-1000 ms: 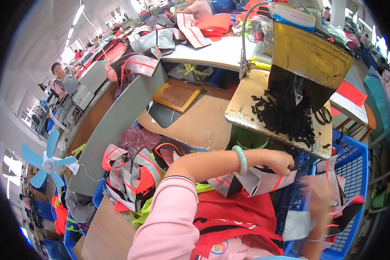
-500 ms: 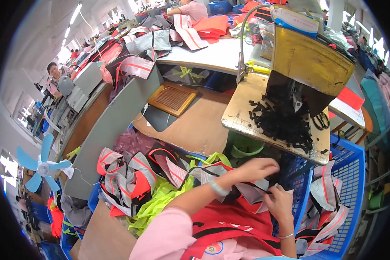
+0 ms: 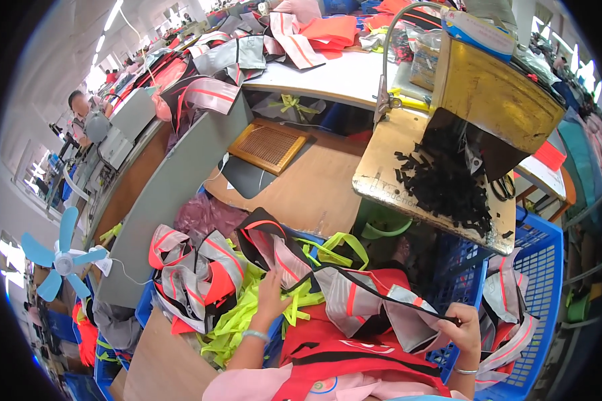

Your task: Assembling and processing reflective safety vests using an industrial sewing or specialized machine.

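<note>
A long chain of silver-grey fabric pieces with black binding and orange-pink stripes (image 3: 351, 301) stretches across my lap. My right hand (image 3: 463, 329) pinches the black-bound edge at its right end. Toward the other end, my left hand (image 3: 271, 297) has its fingers stretched out against the strip, not closed round it. Under my left hand lies a heap of neon-yellow tape (image 3: 254, 314). A pile of similar grey and orange pieces (image 3: 197, 274) rests to its left. My lap is covered by a red apron (image 3: 341, 354).
Ahead on the right, a worn machine table (image 3: 381, 170) carries black clippings (image 3: 448, 187) and scissors (image 3: 502, 189) under a yellow guard (image 3: 498, 100). A blue basket (image 3: 538, 267) with more pieces stands right. A blue fan (image 3: 65, 257) is at left; a co-worker (image 3: 90, 113) sits beyond.
My left hand has moved left and down, away from my right hand. My right hand has shifted right and down with the edge, and the fabric chain is spread wider between them.
</note>
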The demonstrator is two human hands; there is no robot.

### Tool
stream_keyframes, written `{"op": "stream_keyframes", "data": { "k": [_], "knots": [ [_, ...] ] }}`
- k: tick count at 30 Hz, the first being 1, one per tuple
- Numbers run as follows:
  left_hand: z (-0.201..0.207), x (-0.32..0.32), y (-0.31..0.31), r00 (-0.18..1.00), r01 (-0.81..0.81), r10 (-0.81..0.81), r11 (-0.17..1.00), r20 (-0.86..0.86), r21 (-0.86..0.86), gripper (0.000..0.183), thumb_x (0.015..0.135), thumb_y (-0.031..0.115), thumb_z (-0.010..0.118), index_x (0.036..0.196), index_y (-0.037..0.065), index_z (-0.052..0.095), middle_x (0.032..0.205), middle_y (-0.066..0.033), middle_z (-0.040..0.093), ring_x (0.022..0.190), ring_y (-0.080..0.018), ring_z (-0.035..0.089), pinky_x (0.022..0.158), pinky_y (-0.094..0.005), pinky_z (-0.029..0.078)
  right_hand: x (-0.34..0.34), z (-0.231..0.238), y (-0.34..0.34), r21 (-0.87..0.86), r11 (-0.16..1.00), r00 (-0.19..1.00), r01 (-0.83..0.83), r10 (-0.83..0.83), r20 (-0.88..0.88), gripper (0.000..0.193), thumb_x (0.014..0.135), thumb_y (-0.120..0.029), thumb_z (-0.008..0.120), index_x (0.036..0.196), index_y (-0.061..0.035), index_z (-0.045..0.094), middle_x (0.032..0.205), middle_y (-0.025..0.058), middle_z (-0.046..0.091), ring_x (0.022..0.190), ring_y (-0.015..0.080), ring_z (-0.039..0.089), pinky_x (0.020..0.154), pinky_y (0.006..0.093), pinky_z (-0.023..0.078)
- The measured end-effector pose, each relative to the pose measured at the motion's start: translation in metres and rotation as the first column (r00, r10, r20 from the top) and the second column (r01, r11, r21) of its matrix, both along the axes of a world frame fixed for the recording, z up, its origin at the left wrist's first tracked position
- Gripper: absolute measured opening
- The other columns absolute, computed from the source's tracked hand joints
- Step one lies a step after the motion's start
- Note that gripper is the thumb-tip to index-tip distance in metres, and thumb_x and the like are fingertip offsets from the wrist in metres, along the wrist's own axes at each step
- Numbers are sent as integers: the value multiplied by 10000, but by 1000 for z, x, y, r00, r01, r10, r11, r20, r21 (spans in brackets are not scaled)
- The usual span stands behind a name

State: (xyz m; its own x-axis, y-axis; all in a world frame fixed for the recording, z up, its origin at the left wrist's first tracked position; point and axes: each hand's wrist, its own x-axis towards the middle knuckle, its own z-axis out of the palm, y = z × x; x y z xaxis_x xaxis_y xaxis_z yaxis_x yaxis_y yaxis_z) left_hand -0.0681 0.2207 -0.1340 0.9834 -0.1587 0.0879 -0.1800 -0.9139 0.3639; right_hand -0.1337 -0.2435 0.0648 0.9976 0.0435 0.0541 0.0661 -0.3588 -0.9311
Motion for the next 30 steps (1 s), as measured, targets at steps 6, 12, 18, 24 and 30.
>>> {"op": "stream_keyframes", "data": {
  "k": [6, 12, 18, 24, 30],
  "knots": [
    [-2, 72, -52, 988, -41, 32, 998, -154, -57, 880, 726, 177, 735, 1468, 133, 262, 1522, -192, 201, 1377, -406, 254, 1020, -674, 264, -28, -2, 3, -36, 994, 993, 98, -101, -62, 247, 642, -98, 719, 588, 3, 500, 543, 35, 461, 487, 110, 430, 458, 270, 281],
    [-9, 111, 46, 924, -34, -203, 801, -324, -598, 735, 778, 234, 741, 1371, -20, 390, 1326, -165, 507, 1223, -257, 490, 1056, -384, 375, -20, -15, -6, -235, 966, 988, 111, -132, -76, 237, 692, -120, 677, 618, -15, 478, 573, 25, 410, 528, 117, 393, 491, 276, 298],
    [-66, 97, 44, 914, -403, 382, 897, -139, -182, 934, 725, 617, 674, 1344, -35, 421, 1319, -303, 456, 1247, -409, 442, 1058, -442, 338, -20, -31, -18, -211, 977, 976, 42, -85, -200, 235, 729, -109, 683, 673, -17, 475, 615, 25, 417, 576, 129, 395, 531, 283, 297],
    [-93, 114, 42, 532, -775, 810, 346, -249, -529, 1026, 684, 579, 734, 1390, -46, 332, 1402, -309, 356, 1283, -368, 410, 1081, -424, 307, -20, -20, 0, -333, 942, 982, -26, -38, -183, 269, 751, -131, 692, 685, -17, 458, 624, 41, 411, 571, 145, 386, 527, 288, 294],
    [-99, 120, 55, 634, -771, 674, 591, -378, -239, 636, 770, 378, 667, 1170, -103, 554, 1063, -300, 627, 1047, -424, 595, 930, -428, 447, -22, -19, 3, -351, 936, 982, 26, -90, -168, 241, 751, -124, 690, 681, -12, 488, 620, 44, 421, 568, 155, 402, 524, 289, 300]
  ]
}}
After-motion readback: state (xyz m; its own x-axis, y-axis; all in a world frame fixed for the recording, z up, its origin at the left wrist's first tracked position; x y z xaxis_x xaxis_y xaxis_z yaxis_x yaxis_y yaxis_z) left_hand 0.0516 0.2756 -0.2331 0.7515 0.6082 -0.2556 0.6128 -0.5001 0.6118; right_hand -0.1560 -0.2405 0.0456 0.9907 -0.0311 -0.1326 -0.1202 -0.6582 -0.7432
